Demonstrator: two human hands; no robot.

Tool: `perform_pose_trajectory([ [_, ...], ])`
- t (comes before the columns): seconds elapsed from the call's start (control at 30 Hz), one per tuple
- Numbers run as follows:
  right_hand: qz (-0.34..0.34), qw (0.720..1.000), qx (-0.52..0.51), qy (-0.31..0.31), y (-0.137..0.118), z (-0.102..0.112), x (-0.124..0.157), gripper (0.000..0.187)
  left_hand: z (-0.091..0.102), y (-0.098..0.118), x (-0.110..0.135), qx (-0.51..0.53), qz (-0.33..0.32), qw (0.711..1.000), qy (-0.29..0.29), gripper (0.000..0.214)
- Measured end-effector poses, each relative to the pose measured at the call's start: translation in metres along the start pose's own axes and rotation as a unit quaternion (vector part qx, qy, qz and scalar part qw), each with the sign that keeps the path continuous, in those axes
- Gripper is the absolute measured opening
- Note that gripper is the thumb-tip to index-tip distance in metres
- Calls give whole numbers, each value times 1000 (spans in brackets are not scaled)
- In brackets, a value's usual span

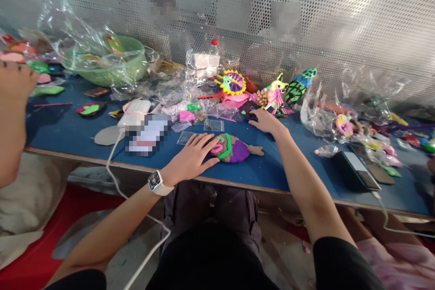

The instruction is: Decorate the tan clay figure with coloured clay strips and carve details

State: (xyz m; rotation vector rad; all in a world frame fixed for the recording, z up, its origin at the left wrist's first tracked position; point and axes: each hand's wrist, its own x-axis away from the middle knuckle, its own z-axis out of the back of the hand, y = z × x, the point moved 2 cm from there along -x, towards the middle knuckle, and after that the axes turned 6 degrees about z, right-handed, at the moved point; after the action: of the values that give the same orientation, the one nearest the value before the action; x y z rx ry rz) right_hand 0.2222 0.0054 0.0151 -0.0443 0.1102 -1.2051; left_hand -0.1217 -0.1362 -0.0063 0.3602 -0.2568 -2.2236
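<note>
A soft clay figure lies flat on the blue tabletop, just beside the fingertips of the left hand. That hand is laid palm down with the fingers spread and closed on nothing; its fingertips touch the figure's pink and green end. A white watch is worn on its wrist. The right hand is stretched further away, well apart from the left, also flat and unclenched, with its fingers resting on the tabletop near small scraps of clay; whether a scrap is pinched under them cannot be told.

The figure is judged to be partly built: a brown body with a small tail, a purple patch and green and pink curved strips are already pressed on, yet it looks plainer than the finished pieces beyond the right hand. There a round yellow-rimmed clay flower and a green leaf shape stand among other bright, detailed models, so more trimming seems to be left.

Crinkled clear plastic bags are strewn beyond the left hand, glossy and thin. A green plastic basket sits far off to its left. A dark phone lies to the right of the right forearm.
</note>
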Motion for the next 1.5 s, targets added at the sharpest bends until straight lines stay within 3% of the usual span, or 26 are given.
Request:
perform_pose_trajectory([
  [0.47, -6, 1000, 10, -1, -4, 2, 2, 51, -2, -1, 1, -10, 0, 1000, 17, 80],
  [0.63, 78, 995, -9, 60, -26, 9, 0, 34, -1, 0, 1, -5, 8, 1000, 7, 81],
  [0.73, 110, 993, -26, 34, -47, 6, -2, 25, -1, 0, 1, -3, 6, 1000, 10, 80],
  [0.97, 65, 998, 23, 9, -69, 1, -1, 26, -2, 1, 0, 0, 6, 1000, 1, 85],
  [1.27, 51, 994, -58, 78, -74, -13, -8, 17, -2, 0, 0, 6, -4, 1000, 18, 79],
  [1.5, 77, 989, -106, 76, -74, -11, -8, 14, -2, -1, 1, 0, -5, 1000, 20, 77],
])
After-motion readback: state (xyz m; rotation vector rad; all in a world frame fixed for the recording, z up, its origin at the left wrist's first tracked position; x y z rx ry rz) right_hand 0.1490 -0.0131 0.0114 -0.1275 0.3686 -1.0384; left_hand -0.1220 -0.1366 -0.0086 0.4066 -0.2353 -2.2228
